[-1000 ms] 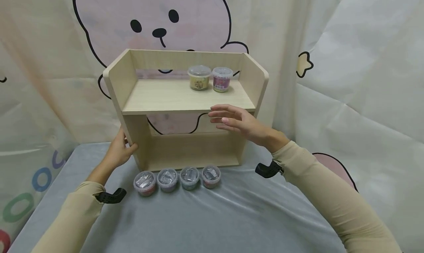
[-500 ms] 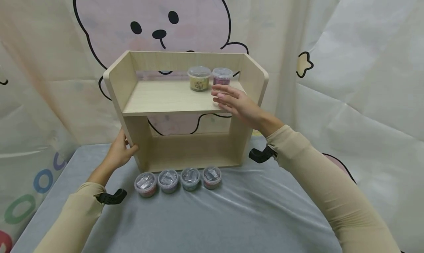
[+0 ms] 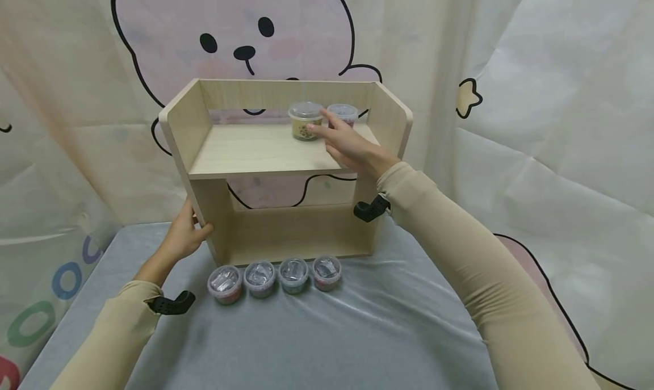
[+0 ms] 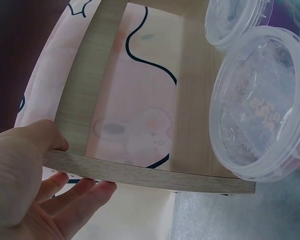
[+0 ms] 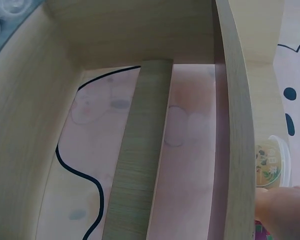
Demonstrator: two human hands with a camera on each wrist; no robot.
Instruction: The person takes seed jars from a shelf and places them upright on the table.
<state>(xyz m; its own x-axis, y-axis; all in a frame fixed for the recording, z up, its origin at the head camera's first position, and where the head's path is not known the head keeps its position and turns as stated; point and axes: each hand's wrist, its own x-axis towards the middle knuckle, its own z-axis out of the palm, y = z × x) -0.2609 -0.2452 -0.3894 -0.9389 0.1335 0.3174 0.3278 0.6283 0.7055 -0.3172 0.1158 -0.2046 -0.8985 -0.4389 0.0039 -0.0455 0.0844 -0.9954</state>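
Observation:
My left hand point(image 3: 184, 231) grips the side panel of a two-tier wooden shelf point(image 3: 245, 151). In the left wrist view, the thumb lies on the panel's inner side and the fingers point(image 4: 85, 200) on its outer side. On the upper tier stand a yellow tub point(image 3: 302, 130) and a purple tub point(image 3: 343, 112), both with clear lids. My right hand point(image 3: 349, 146) is in front of the purple tub and hides most of it. Its thumb and index finger are spread, the tips over the yellow tub's right side; contact cannot be made out.
Several lidded tubs, including a reddish tub point(image 3: 225, 285) and a tub with a greenish base point(image 3: 293, 276), stand in a row before the shelf on a grey-blue cloth point(image 3: 306, 339). A printed curtain point(image 3: 409, 55) hangs behind.
My right hand has risen from below the upper tier's front edge to the two tubs, moving forward and slightly left. The left hand keeps its grip on the shelf.

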